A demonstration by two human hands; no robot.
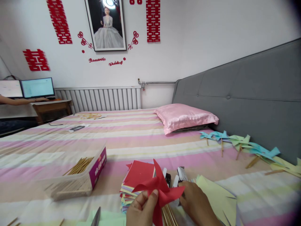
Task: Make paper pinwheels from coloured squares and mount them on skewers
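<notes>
My left hand [142, 208] pinches a red paper pinwheel [160, 188] at its centre, thumb in front. To the right, my right hand [196, 201] bends its fingers down beside small open boxes [181, 174] with white flaps. Its fingertips are partly hidden, and I cannot see what they hold. Behind the pinwheel stands a stack of coloured paper squares [139, 174], red on top. Thin wooden sticks [169, 216] lie just below the pinwheel. Pale yellow paper sheets [216, 194] with cuts in them lie right of my right hand.
A clear plastic box [70, 190] of sticks sits at left. Scissors [96, 217] rest on green paper [110, 219] in front. Finished pinwheels [240, 141] line the headboard [235, 84] near a pink pillow [185, 116]. A person's arm [21, 101] reaches across a desk at far left.
</notes>
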